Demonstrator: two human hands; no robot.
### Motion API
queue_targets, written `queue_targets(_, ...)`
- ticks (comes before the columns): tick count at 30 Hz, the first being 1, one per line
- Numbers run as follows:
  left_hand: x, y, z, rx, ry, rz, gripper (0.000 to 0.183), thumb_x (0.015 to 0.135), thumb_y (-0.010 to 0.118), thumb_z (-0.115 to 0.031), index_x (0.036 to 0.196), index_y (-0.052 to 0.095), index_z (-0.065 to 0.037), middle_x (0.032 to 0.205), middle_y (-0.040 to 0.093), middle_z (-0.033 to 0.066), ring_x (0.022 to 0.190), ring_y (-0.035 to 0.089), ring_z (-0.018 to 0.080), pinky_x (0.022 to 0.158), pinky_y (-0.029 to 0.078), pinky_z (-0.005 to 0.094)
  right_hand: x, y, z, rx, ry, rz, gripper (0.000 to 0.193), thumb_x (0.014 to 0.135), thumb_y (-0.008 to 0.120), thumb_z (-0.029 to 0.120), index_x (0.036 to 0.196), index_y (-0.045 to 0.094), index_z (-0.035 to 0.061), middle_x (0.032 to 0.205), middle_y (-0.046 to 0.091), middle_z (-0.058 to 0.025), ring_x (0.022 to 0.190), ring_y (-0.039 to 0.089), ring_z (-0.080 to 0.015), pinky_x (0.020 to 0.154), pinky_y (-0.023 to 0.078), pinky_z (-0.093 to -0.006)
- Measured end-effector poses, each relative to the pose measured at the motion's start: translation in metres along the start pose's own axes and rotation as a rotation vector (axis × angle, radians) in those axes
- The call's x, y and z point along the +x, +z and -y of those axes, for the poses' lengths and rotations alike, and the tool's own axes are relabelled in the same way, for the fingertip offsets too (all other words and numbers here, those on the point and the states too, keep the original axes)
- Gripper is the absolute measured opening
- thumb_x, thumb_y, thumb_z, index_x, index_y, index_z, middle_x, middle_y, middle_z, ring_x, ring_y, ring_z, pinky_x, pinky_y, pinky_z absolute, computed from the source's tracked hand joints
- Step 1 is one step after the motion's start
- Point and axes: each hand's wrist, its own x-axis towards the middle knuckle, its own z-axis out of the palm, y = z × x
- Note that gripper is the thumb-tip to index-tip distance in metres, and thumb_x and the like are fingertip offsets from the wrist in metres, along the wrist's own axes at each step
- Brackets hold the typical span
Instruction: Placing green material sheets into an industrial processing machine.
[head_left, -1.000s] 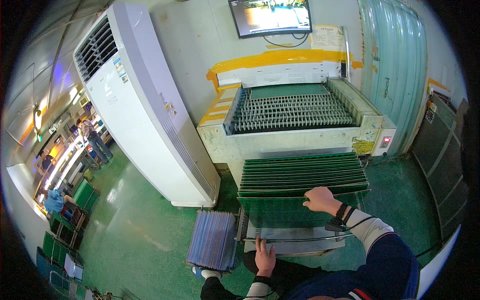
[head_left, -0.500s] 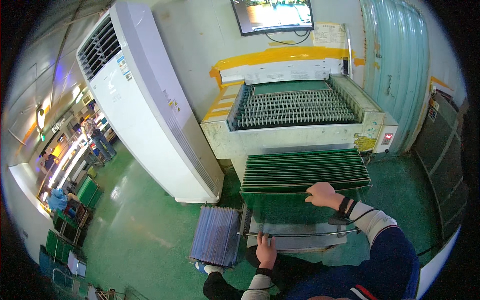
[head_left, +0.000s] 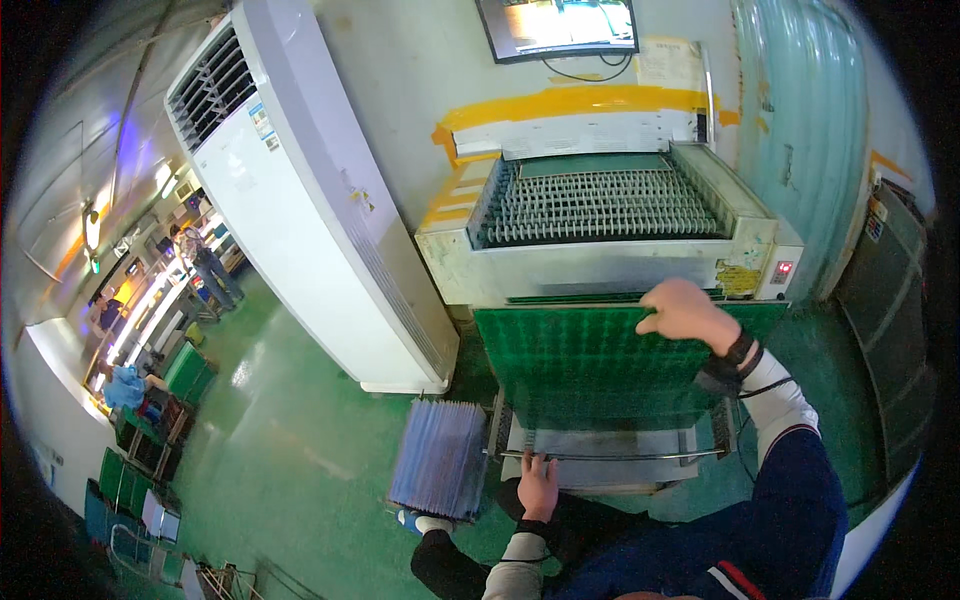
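The upright green panel [head_left: 580,365] blocks the middle, so a straight reach from near to far must go over its top edge, where the right hand [head_left: 688,313] takes up the right part. How much room lies behind it cannot be told. Nearer, a metal rail [head_left: 630,457] crosses from left to right; the left hand [head_left: 538,488] lies at its left part. Open air spans above the roller machine [head_left: 605,205]. On the left, the stack of bluish sheets [head_left: 437,458] stands just beside the rail's end; farther left, green floor [head_left: 290,465] gives a broad passage.
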Motion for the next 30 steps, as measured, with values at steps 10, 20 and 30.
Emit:
queue_targets(10, -0.001, 0.002, 0.001, -0.023, 0.032, -0.005, 0.035, 0.1, 0.062, -0.034, 0.122, 0.064, -0.008, 0.147, 0.052, 0.0159, 0.112, 0.065, 0.0409, 0.083, 0.057, 0.0474, 0.001, -0.088, -0.065, 1.196, 0.363, -0.337, 0.036, 0.093, 0.074, 0.028, 0.111, 0.071, -0.0037, 0.096, 0.076, -0.0073, 0.089, 0.071, -0.0161, 0.081, 0.056, -0.0352)
queue_targets(20, -0.003, 0.0, -0.001, 0.011, 0.036, -0.025, 0.035, 0.101, 0.061, -0.034, 0.124, 0.064, -0.009, 0.149, 0.051, 0.0132, 0.11, 0.066, 0.04, 0.082, 0.057, 0.0475, 0.071, 0.019, -0.123, 1.958, 0.085, -0.127, 0.024, 0.098, 0.067, 0.017, 0.119, 0.062, 0.005, 0.119, 0.07, -0.0083, 0.105, 0.066, -0.0207, 0.095, 0.053, -0.0368)
queue_targets(30, -0.001, -0.001, -0.006, -0.071, -0.031, 0.064, 0.037, 0.1, 0.064, -0.034, 0.125, 0.064, -0.008, 0.151, 0.049, 0.0147, 0.117, 0.064, 0.0381, 0.088, 0.056, 0.0474, 0.154, 0.146, -0.177, 2.208, 0.446, -0.377, 0.022, 0.096, 0.069, 0.011, 0.106, 0.051, 0.0039, 0.109, 0.056, -0.0114, 0.098, 0.058, -0.0261, 0.087, 0.057, -0.0364)
